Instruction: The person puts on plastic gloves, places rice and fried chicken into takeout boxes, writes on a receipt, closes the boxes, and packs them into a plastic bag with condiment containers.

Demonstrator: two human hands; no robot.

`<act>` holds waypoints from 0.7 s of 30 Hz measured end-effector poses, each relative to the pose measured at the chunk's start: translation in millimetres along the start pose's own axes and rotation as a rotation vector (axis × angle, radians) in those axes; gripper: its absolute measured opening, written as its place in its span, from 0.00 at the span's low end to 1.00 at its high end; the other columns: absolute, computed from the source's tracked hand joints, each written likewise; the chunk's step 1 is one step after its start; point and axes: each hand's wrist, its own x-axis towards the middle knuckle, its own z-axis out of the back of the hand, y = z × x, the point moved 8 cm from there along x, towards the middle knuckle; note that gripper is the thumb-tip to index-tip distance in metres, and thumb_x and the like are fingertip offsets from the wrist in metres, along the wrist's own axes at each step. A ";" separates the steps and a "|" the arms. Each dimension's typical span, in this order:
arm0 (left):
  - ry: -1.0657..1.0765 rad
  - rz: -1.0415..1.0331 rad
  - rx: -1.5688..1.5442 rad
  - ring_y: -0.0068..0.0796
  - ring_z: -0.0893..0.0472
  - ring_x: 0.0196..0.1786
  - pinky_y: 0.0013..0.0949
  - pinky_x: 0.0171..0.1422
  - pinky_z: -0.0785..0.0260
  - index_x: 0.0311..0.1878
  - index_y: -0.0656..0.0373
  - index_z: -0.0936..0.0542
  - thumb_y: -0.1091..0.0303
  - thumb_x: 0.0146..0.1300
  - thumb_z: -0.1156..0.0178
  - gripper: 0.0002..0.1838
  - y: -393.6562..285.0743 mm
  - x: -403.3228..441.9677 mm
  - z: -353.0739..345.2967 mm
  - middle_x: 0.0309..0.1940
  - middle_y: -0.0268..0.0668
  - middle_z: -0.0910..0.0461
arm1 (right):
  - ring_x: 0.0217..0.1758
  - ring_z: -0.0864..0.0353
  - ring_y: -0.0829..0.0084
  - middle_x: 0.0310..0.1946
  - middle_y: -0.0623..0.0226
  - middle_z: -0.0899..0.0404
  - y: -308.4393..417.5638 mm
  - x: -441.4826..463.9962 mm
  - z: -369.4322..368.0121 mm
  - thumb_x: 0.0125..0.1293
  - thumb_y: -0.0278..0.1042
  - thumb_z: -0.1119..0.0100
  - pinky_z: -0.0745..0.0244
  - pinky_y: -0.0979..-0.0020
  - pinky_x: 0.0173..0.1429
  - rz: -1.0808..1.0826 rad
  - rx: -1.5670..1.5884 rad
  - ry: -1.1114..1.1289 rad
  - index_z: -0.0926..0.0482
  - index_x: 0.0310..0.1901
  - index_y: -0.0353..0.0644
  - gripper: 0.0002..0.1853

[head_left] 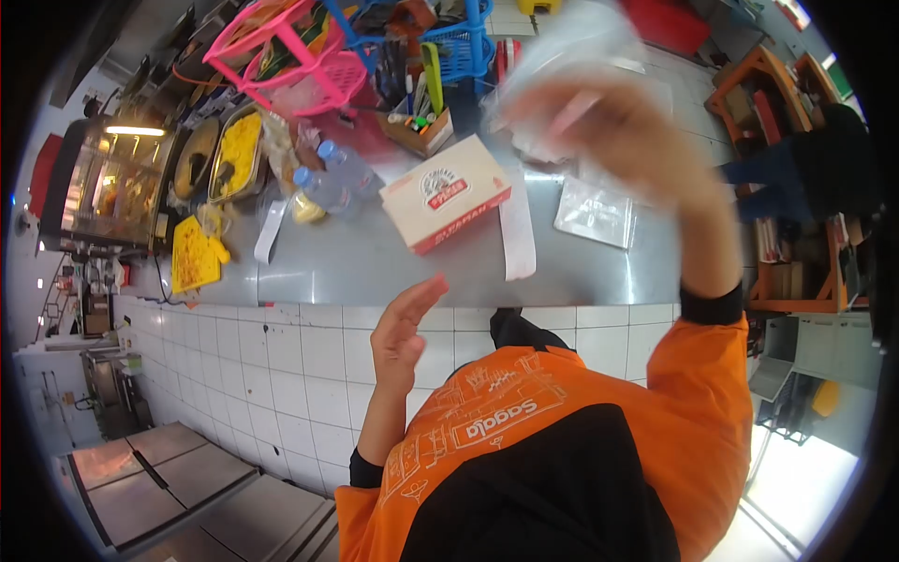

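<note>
My left hand [405,328] hovers at the table's near edge, its fingers stretched out and the thumb apart, with nothing in it. Just beyond it a closed cardboard food box [448,192], cream on top with a red side and printed logo, lies on the metal table [365,272]. My right hand [599,122] is raised over the far right of the table, smeared by motion. A translucent plastic bag [576,47], blurred too, is gripped in it; the exact finger grip is unclear. A white paper strip [518,239] lies beside the box.
Plastic bottles [323,190] stand left of the box. Further left are a tray of yellow food [242,155] and a yellow cutting board [195,258]. Pink baskets [323,84] and blue baskets [464,51] stand behind. Flat clear packets [595,214] lie right; a person [815,169] stands beyond.
</note>
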 end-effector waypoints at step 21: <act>-0.734 0.146 0.502 0.24 0.24 0.50 0.29 0.55 0.32 0.47 0.67 0.23 0.73 0.67 0.46 0.10 -36.0 -256.7 159.2 0.46 0.39 0.22 | 0.38 0.22 0.71 0.35 0.69 0.19 -13.3 -89.7 -350.2 0.60 0.34 0.37 0.31 0.69 0.51 0.453 -0.249 0.184 0.21 0.39 0.44 0.08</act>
